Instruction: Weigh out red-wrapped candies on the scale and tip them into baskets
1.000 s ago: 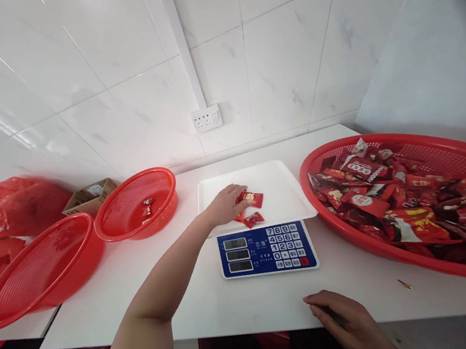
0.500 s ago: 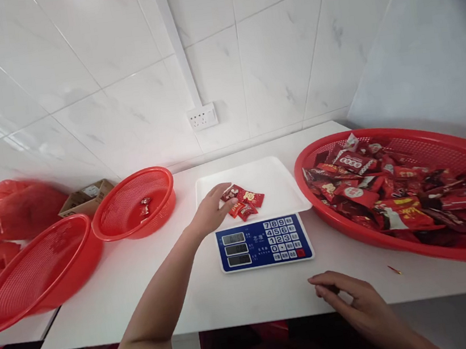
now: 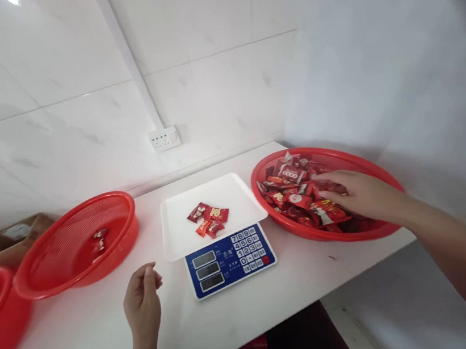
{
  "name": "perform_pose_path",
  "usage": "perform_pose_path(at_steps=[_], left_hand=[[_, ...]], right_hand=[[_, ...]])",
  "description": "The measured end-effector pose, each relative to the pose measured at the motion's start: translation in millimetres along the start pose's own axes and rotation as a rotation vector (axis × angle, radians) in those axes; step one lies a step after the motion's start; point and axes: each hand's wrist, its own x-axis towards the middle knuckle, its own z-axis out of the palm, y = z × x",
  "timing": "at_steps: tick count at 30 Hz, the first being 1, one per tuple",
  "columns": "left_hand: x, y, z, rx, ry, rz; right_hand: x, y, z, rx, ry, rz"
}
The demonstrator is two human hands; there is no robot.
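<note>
My right hand (image 3: pixel 351 196) is over the large red basket (image 3: pixel 285 226) on the right, fingers stretched out and apart, at the wrapped snacks (image 3: pixel 298 197) heaped inside. Its fingertips blend into the packets, so contact is hard to make out. To the left of the scale, my left hand (image 3: pixel 143 301) hovers above the table with its fingers curled in and the thumb against them; nothing shows in it. Several small red and brown snack packets (image 3: pixel 211 218) lie together on the white pan (image 3: pixel 235 194) of the digital scale (image 3: pixel 231 260).
Another red basket (image 3: pixel 124 211) with a few wrapped pieces (image 3: pixel 99 241) stands left of the scale. Part of a further red basket (image 3: pixel 3 319) is at the left edge, near a cardboard box (image 3: pixel 30 232). A small scrap (image 3: pixel 332 257) lies on the white table (image 3: pixel 219 328).
My left hand has left the packets on the pan and drawn back left of the scale, curling up. My right hand has moved from the table front into the right basket. The view has turned right.
</note>
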Motion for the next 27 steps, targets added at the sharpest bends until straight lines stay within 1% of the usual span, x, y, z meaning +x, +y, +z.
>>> perform_pose_path(at_steps=[1,2,4,7,9,12,19,24,27], left_hand=[[-1,-8,3,0.009,0.021,-0.028],[-2,-14,6,0.018,0.044,-0.057],[-2,-26,10,0.033,0.067,-0.115],[-2,-36,13,0.056,0.046,-0.167],[-2,-40,13,0.071,0.012,-0.178],[-1,-43,15,0.085,-0.027,-0.187],[0,-42,18,0.089,-0.054,-0.189],[-2,-38,17,0.099,-0.054,-0.185],[-2,-36,17,0.103,-0.048,-0.174]], right_hand=[[11,12,-2,-0.038,-0.048,0.044],[21,24,-3,-0.051,-0.054,0.080],[38,43,1,-0.004,-0.106,0.113],[53,56,10,0.057,-0.147,0.114],[57,56,11,0.080,-0.145,0.118],[59,52,6,0.127,-0.128,0.136],[62,47,-3,0.216,-0.026,0.194],[64,45,-5,0.133,-0.045,0.190],[62,46,-4,0.058,-0.097,0.179]])
